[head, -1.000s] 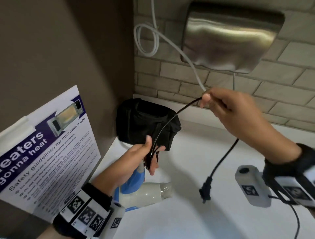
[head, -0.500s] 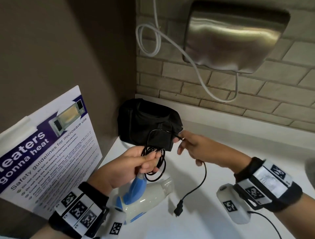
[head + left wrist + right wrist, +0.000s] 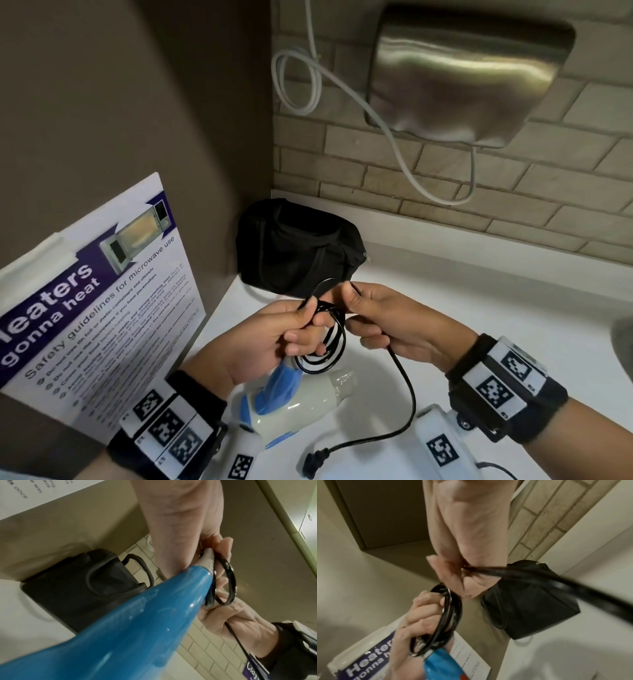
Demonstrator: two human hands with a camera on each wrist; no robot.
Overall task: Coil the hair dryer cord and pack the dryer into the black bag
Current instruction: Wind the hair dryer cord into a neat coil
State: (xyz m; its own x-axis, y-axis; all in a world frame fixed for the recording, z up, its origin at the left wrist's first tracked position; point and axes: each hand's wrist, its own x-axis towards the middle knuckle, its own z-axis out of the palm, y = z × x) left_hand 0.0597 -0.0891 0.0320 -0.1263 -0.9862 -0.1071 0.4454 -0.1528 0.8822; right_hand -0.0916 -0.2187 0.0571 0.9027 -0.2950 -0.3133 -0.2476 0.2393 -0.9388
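Loops of the black cord (image 3: 325, 346) hang bunched from our left hand (image 3: 270, 342), whose fingers are curled tight round them at the end of the hair dryer's blue handle (image 3: 282, 382). The hair dryer (image 3: 301, 404) hangs below that hand, just over the white tabletop (image 3: 479, 308) toward its left edge. Its white barrel runs roughly along the tabletop with the nozzle toward the right, while the handle rises up into our grip. We judge the dryer light and rigid, its glossy shell a little slippery, so the handle is the sound place to hold it. The cord looks thin, supple and springy, and the loops would likely spring open if the grip slackened.

Our right hand (image 3: 387, 325), just beside the left, pinches the free run of cord between thumb and fingers. From there the tail sags down to the plug (image 3: 311, 462), which lies on the tabletop near the front edge.

Behind both hands the black bag (image 3: 294, 253) sits in the far left corner; we cannot tell whether it is open.
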